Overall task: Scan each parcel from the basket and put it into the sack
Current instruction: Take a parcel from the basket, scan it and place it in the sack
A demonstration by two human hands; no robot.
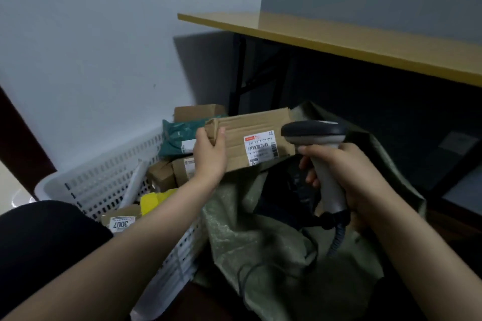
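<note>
Scanning: my left hand (210,156) pinches a flat brown cardboard parcel (250,135); my right hand (360,177), curled round a grey plastic scanner (323,167) at three o'clock, must aim at its white label (259,147).

So basically everything sits on the floor (459,227), which is dark and hard to make out in the dim light. The white slotted plastic basket (104,180) stands on it at the left. The green woven sack (247,237) is slumped right beside it, its side touching the basket's wall and its mouth gaping upward. Behind the sack there's a desk (339,34) with a yellowish wooden top and black metal legs (241,73), standing on the same floor, close to the pale wall (91,47).
</note>
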